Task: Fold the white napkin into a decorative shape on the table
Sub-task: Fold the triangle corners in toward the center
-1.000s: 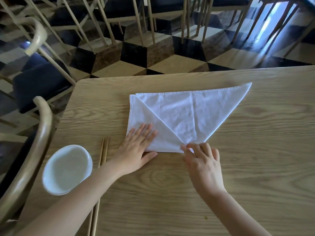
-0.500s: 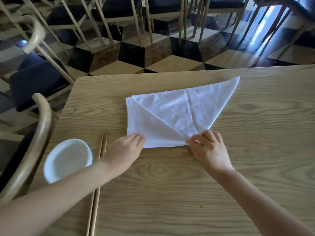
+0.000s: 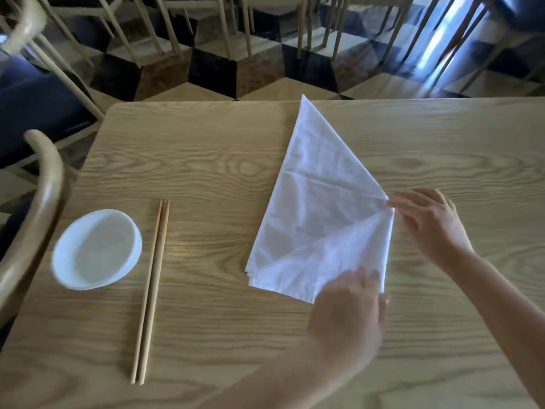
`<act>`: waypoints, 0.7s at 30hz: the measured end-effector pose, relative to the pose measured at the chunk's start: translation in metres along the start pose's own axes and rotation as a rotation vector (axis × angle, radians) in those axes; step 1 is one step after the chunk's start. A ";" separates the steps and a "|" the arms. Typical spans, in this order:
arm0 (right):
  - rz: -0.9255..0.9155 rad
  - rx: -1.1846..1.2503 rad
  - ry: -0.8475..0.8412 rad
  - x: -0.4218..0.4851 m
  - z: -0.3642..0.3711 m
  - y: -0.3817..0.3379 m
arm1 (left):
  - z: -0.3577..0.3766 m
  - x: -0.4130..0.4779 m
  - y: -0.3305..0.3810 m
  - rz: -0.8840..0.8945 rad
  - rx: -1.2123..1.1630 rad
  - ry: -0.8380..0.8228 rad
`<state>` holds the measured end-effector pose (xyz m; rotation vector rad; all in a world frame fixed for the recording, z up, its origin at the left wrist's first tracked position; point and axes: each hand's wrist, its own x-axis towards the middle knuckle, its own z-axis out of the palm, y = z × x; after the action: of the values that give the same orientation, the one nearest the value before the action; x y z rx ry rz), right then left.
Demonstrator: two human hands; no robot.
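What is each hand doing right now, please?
Left hand: on the near corner of the white napkin; blurred, so its grip cannot be told.
Right hand: pinching the napkin's right corner.

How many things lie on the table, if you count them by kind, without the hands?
white napkin: 1
white bowl: 1
wooden chopsticks: 2
Total: 4

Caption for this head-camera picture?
Right hand pinches, left hand touches a folded white napkin on a wooden table beside chopsticks.
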<state>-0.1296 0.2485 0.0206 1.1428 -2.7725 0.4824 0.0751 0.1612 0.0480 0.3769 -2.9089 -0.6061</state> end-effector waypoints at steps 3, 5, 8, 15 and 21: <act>-0.059 0.041 -0.032 -0.018 0.006 -0.043 | -0.002 -0.003 -0.052 -0.065 0.016 0.133; -0.163 0.094 -0.132 -0.044 0.021 -0.087 | 0.001 -0.010 -0.090 -0.107 0.124 0.129; -0.239 0.110 -0.266 -0.067 0.045 -0.131 | 0.009 -0.024 -0.117 -0.080 0.227 0.001; -0.203 -0.040 -0.256 -0.059 0.052 -0.099 | 0.015 -0.026 -0.124 -0.108 0.289 -0.049; 0.042 -0.173 -0.264 -0.025 0.036 -0.030 | 0.013 -0.028 -0.125 -0.099 0.321 -0.078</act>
<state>-0.0897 0.2335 -0.0114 1.1863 -2.9923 0.0955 0.1260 0.0624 -0.0176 0.5490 -3.0799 -0.1657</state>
